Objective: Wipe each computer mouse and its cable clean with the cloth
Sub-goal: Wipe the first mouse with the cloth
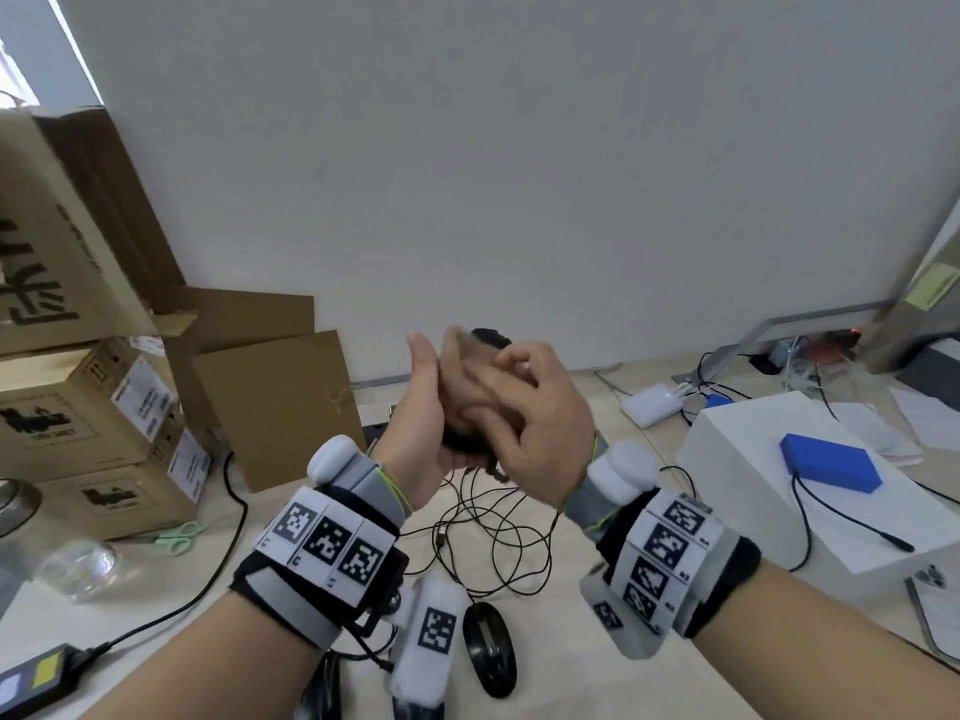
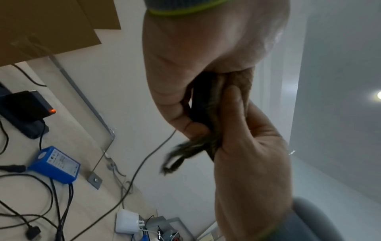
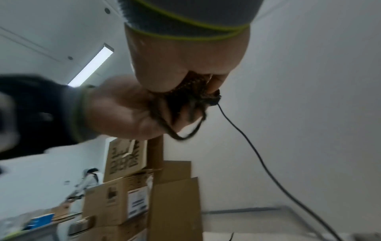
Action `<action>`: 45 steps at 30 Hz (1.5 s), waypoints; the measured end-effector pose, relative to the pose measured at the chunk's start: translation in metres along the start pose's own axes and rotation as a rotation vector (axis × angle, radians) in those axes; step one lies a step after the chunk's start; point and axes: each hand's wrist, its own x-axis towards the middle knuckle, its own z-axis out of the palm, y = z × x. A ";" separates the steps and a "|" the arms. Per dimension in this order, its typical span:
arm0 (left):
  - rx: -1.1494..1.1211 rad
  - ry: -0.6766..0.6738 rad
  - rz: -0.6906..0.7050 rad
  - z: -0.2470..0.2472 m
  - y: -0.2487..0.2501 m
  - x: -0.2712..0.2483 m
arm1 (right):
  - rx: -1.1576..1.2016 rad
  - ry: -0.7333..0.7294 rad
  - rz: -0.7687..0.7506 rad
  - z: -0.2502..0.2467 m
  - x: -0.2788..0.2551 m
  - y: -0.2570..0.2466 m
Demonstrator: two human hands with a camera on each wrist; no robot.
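Note:
Both hands are raised above the table in the head view. My left hand [image 1: 423, 407] grips a black mouse [image 1: 488, 336], of which only the top end shows. My right hand [image 1: 535, 407] holds a brown cloth [image 1: 467, 366] wrapped over the mouse, fingers curled round it. In the left wrist view the mouse [image 2: 201, 97] sits between palm and cloth [image 2: 245, 78]. The mouse's cable [image 3: 257, 150] hangs down to a tangle of cables [image 1: 493, 532] on the table. A second black mouse [image 1: 488, 649] lies on the table below my wrists.
Stacked cardboard boxes [image 1: 93, 407] stand at the left, with green scissors [image 1: 179, 535] and a glass [image 1: 78, 566] in front. A white box [image 1: 753, 459] carrying a blue pack [image 1: 828, 462] stands at the right. A white charger [image 1: 652, 405] and wires lie at the back.

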 end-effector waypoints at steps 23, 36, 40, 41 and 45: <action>0.472 0.010 0.361 -0.015 -0.001 0.001 | 0.232 0.218 0.639 -0.023 0.037 0.035; 1.021 0.243 0.565 -0.010 0.001 0.008 | 0.159 -0.044 0.129 -0.004 0.021 -0.018; 0.837 0.226 0.550 -0.012 -0.003 0.004 | 0.025 0.065 0.382 -0.012 0.038 0.018; 0.825 0.208 0.550 -0.012 -0.004 0.002 | -0.001 0.063 0.461 -0.012 0.039 0.023; 0.916 0.242 0.550 -0.011 -0.004 0.007 | 0.025 0.037 0.370 0.000 0.028 -0.002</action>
